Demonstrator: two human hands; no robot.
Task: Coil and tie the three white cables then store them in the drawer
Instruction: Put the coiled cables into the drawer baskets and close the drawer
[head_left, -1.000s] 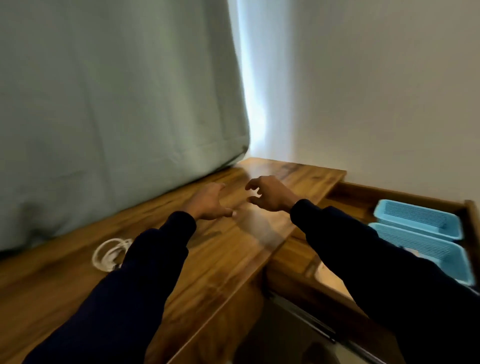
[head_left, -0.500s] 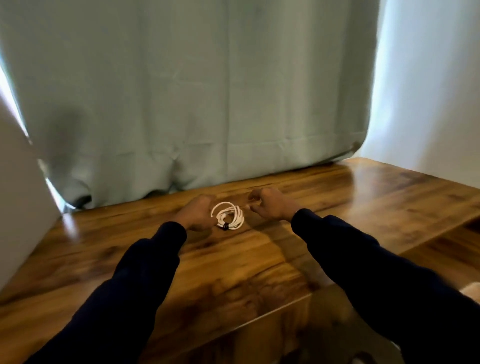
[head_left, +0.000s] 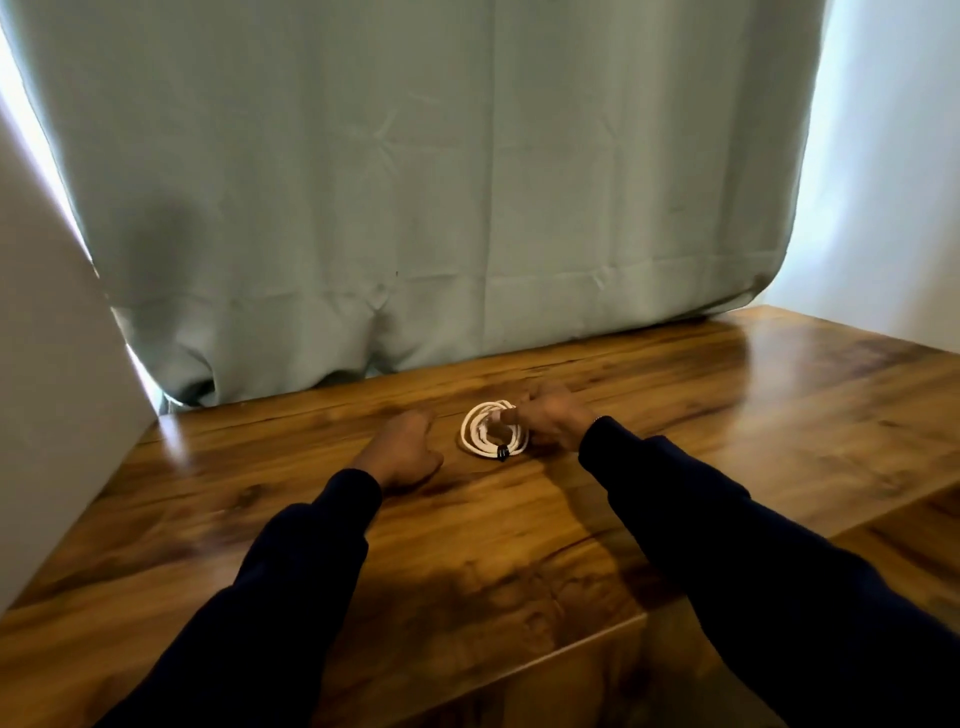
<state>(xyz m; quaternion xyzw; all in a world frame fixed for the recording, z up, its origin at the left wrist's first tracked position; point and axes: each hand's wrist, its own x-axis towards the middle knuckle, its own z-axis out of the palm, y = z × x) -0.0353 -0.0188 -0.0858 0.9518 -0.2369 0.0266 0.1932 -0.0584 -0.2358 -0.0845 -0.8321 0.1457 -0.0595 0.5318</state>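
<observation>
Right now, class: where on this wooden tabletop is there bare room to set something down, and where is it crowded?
Bare wood lies between the two dark sleeves, near the front edge of the wooden tabletop, and at the far right toward the wall. It is crowded mid-table: the coiled white cable sits between the left hand and the right hand, below the green curtain.

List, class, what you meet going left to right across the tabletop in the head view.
Left hand → coiled white cable → right hand, its thumb reaching over the coil's right side.
</observation>
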